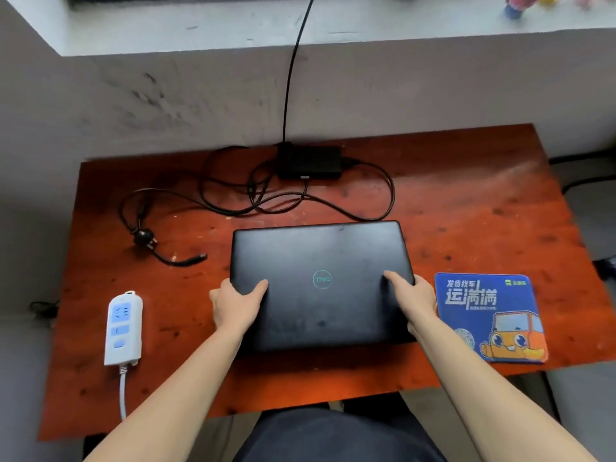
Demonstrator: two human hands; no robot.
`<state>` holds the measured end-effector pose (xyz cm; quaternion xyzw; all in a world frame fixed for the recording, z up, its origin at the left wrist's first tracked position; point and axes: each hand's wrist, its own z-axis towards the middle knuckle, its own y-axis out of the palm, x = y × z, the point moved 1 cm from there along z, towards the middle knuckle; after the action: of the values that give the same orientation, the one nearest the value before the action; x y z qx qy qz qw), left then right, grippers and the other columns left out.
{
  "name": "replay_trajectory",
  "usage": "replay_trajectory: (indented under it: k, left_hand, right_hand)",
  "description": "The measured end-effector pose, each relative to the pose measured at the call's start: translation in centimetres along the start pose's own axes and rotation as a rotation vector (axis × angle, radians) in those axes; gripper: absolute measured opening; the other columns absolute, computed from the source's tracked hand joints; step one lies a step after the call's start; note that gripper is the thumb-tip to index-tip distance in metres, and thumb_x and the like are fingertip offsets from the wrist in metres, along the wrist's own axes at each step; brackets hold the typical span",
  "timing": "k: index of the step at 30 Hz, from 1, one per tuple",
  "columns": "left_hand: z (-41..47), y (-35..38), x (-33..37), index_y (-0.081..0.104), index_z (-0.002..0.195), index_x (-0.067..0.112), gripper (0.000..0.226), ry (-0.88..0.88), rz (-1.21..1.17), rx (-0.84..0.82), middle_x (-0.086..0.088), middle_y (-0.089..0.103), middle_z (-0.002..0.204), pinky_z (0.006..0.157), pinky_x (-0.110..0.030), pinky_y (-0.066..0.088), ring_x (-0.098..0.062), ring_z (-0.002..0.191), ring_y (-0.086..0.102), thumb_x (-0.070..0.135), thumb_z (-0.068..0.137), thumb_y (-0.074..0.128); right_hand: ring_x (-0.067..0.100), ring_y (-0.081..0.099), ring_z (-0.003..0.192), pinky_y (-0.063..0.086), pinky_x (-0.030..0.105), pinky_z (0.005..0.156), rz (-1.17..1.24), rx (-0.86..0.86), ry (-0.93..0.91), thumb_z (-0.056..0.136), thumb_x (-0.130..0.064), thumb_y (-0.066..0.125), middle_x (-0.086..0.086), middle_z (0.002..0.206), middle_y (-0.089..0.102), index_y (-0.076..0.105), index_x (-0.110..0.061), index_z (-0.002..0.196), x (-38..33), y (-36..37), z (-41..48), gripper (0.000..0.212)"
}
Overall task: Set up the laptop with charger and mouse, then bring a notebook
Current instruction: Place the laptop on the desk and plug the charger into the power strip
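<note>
I am gripping the closed laptop (321, 285) by its two side edges: my left hand (233, 305) is wrapping the left edge with the thumb lying across the lid, and my right hand (415, 300) is doing the same on the right edge. Both sets of fingers are curled partway closed around the casing; their tips are hidden beneath it. The laptop is lying flat at the middle of the red table (483, 211), lid down. Behind it the charger brick (310, 163) is sitting with its cable (300, 198) looping loose, the wall plug (145, 235) and the barrel connector (195, 260) both lying unplugged to the left. The power strip (123, 328) is resting near the left edge, the mouse pad (490, 316) just beside my right hand. No mouse or notebook is showing. Judging from this, I am in the laptop-positioning step; the next move calls for releasing, opening the lid, then connecting the charger.
</note>
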<state>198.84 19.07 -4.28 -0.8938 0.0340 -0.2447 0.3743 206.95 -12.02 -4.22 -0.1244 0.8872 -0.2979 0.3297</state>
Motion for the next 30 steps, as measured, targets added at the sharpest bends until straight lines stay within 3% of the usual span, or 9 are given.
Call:
replay_trajectory:
  k: [6, 14, 18, 22, 27, 30]
  left_hand:
    - [-0.4, 1.3, 0.4, 0.047, 0.136, 0.01, 0.085, -0.073, -0.004, 0.012, -0.016, 0.041, 0.135, 0.102, -0.044, 0.045, -0.036, 0.117, 0.053, 0.06, 0.072, 0.073]
    - [0.7, 2.4, 3.6, 0.041, 0.14, 0.001, 0.087, -0.255, 0.035, 0.043, -0.02, 0.038, 0.142, 0.103, -0.046, 0.038, -0.039, 0.127, 0.044, 0.059, 0.08, 0.063]
    - [0.0, 2.9, 3.1, 0.028, 0.147, 0.0, 0.092, -0.208, 0.064, 0.04, -0.021, 0.034, 0.149, 0.106, -0.047, 0.037, -0.039, 0.133, 0.04, 0.054, 0.082, 0.064]
    - [-1.6, 3.1, 1.9, 0.008, 0.156, 0.006, 0.103, -0.086, 0.09, 0.01, -0.016, 0.019, 0.161, 0.118, -0.047, 0.025, -0.035, 0.147, 0.023, 0.05, 0.083, 0.066]
    - [-3.2, 1.7, 0.6, 0.019, 0.156, 0.015, 0.087, -0.035, 0.02, -0.073, -0.009, 0.018, 0.164, 0.119, -0.046, 0.024, -0.031, 0.148, 0.023, 0.045, 0.088, 0.064]
    - [-4.4, 0.9, 0.8, 0.028, 0.154, 0.014, 0.081, -0.063, -0.17, -0.106, -0.006, 0.026, 0.162, 0.117, -0.042, 0.027, -0.028, 0.147, 0.028, 0.045, 0.088, 0.064]
  right_hand:
    - [0.034, 0.059, 0.109, 0.051, 0.043, 0.094, -0.212, -0.09, -0.008, 0.069, -0.065, 0.068, 0.012, 0.117, 0.066, 0.071, -0.018, 0.109, -1.5, -1.0, 2.5, 0.062]
    - [0.038, 0.051, 0.121, 0.048, 0.045, 0.1, -0.524, -0.142, -0.019, 0.075, -0.06, 0.059, 0.017, 0.129, 0.059, 0.063, -0.012, 0.123, -1.8, -0.6, 3.0, 0.068]
    - [0.038, 0.044, 0.126, 0.044, 0.042, 0.097, -0.548, -0.13, -0.025, 0.081, -0.055, 0.061, 0.017, 0.137, 0.048, 0.055, -0.01, 0.13, -1.6, -0.4, 2.2, 0.067]
    - [0.038, 0.04, 0.13, 0.04, 0.044, 0.101, -0.591, -0.157, -0.084, 0.083, -0.05, 0.064, 0.016, 0.14, 0.042, 0.043, -0.008, 0.139, -1.3, -0.8, 1.2, 0.072]
    - [0.037, 0.049, 0.127, 0.044, 0.044, 0.104, -0.534, -0.332, -0.116, 0.084, -0.046, 0.065, 0.016, 0.139, 0.051, 0.047, -0.006, 0.137, -2.0, -2.5, 1.2, 0.069]
    - [0.037, 0.045, 0.133, 0.04, 0.043, 0.108, -0.533, -0.375, -0.191, 0.085, -0.047, 0.064, 0.017, 0.146, 0.047, 0.04, -0.01, 0.146, -3.4, -2.5, 1.0, 0.076]
